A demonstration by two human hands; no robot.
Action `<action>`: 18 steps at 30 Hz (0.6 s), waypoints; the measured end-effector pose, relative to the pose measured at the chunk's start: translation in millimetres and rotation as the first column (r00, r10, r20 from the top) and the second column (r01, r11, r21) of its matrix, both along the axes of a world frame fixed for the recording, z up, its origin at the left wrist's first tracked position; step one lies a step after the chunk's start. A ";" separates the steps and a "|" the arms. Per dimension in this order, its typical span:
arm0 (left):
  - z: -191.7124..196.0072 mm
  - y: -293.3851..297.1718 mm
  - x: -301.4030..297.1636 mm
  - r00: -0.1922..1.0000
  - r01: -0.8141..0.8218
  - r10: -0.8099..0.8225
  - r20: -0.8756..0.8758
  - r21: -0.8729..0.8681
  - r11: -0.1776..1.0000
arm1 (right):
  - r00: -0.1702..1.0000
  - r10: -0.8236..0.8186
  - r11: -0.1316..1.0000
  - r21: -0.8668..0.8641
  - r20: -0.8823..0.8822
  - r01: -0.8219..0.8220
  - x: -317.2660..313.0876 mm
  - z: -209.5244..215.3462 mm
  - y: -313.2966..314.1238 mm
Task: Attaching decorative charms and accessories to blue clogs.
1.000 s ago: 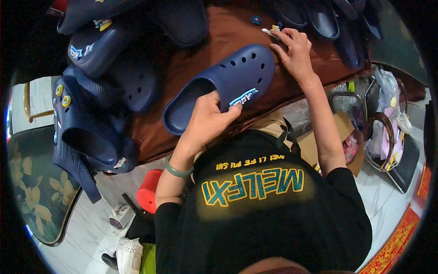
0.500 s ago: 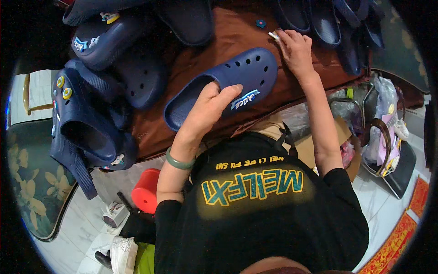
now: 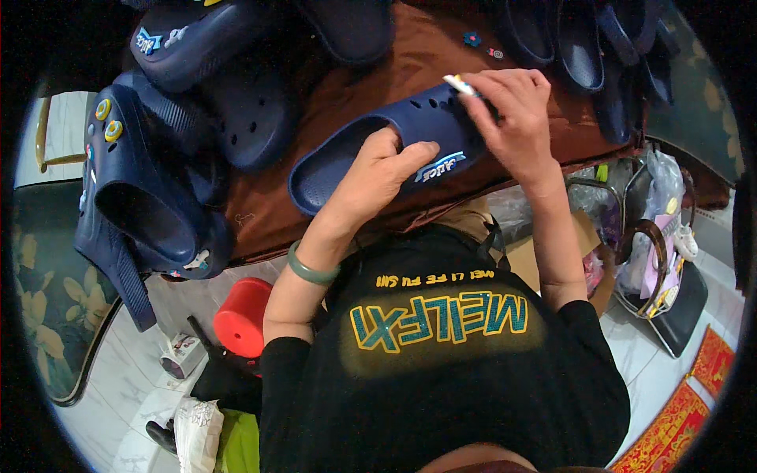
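My left hand [image 3: 374,177] grips a navy blue clog [image 3: 327,169], fingers inside its opening and thumb on top of the upper. Near that thumb, a blue-and-white shoe charm [image 3: 441,167] with lettering sits on the clog. Between the fingertips of my right hand [image 3: 516,118] is a small white shoe charm [image 3: 457,83] with a bit of yellow, held just over the holes in the toe. Part of the toe is hidden behind that hand. A blue flower charm [image 3: 471,39] and a small round-patterned charm [image 3: 495,54] lie farther back on the brown cloth.
More navy clogs [image 3: 150,213], some with charms, are heaped on the left of the brown cloth [image 3: 430,39]. Others [image 3: 579,55] stand at the back right. Below the table edge are a red stool [image 3: 240,315], a cardboard box [image 3: 564,252] and a chair [image 3: 682,315] with bags.
My right hand has come left and nearer with the white charm, from the cloth to above the clog's toe. A round-patterned charm now shows on the cloth. The left hand keeps its grip.
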State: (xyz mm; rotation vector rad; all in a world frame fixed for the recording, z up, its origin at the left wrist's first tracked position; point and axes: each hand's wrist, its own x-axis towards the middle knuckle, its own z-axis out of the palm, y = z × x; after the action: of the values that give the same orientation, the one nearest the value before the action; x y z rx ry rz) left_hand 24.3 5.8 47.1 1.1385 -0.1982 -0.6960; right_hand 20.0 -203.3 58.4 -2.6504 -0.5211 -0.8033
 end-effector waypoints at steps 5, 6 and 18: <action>-2.0 2.8 0.7 1.000 0.011 -0.010 -0.010 0.097 0.995 | 0.998 0.060 0.997 -0.050 0.034 -0.058 -3.2 -7.1 23.3; -1.0 3.6 1.0 0.999 0.033 -0.031 -0.017 0.132 0.991 | 0.998 0.061 0.997 -0.053 0.033 -0.059 -4.8 -5.3 24.4; -9.0 3.6 0.2 0.995 0.016 -0.031 0.099 0.144 0.989 | 0.993 0.044 0.932 -0.353 -0.112 -0.081 -7.7 20.2 36.5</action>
State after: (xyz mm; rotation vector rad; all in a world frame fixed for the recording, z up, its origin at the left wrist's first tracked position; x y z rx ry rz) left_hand 24.5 9.4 38.1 1.3120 -0.2504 -0.6825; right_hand 12.4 -166.8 78.5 -2.9656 -0.7862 -0.5946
